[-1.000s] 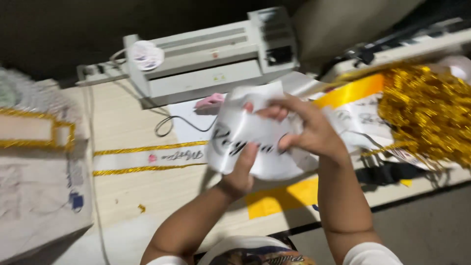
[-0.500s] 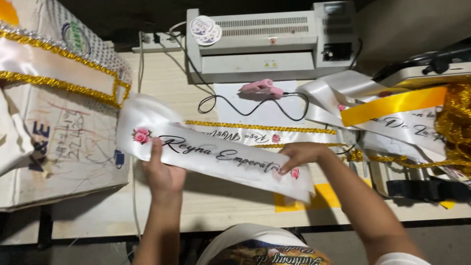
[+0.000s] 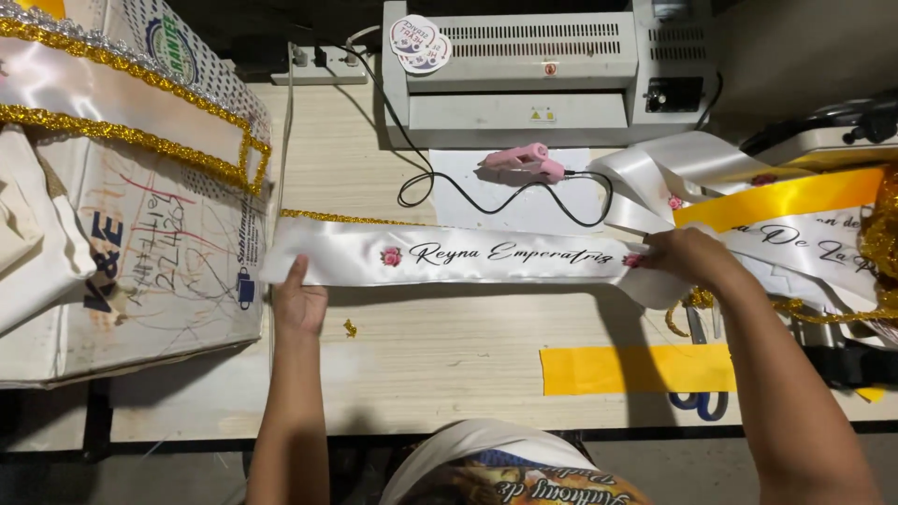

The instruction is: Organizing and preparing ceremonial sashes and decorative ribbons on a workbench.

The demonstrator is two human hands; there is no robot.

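Observation:
A long white satin sash (image 3: 468, 254) with black script and small pink roses lies stretched flat across the wooden table (image 3: 449, 346). My left hand (image 3: 299, 301) presses its left end down, fingers flat on the fabric. My right hand (image 3: 681, 257) pinches the sash near its right rose, where the cloth folds under. A strip of gold glitter trim (image 3: 337, 218) shows just behind the sash's upper edge.
A grey laminating machine (image 3: 547, 70) stands at the back, with a pink glue gun (image 3: 524, 161) and its black cord on white paper. A cardboard box (image 3: 131, 224) with gold-trimmed sashes sits left. More white and yellow sashes (image 3: 786, 210) pile right; a yellow strip (image 3: 636, 369) and scissors lie near the front edge.
The sash was bunched up in both hands, then spread out. It now lies flat and straight on the table, with my hands moved further apart to its ends.

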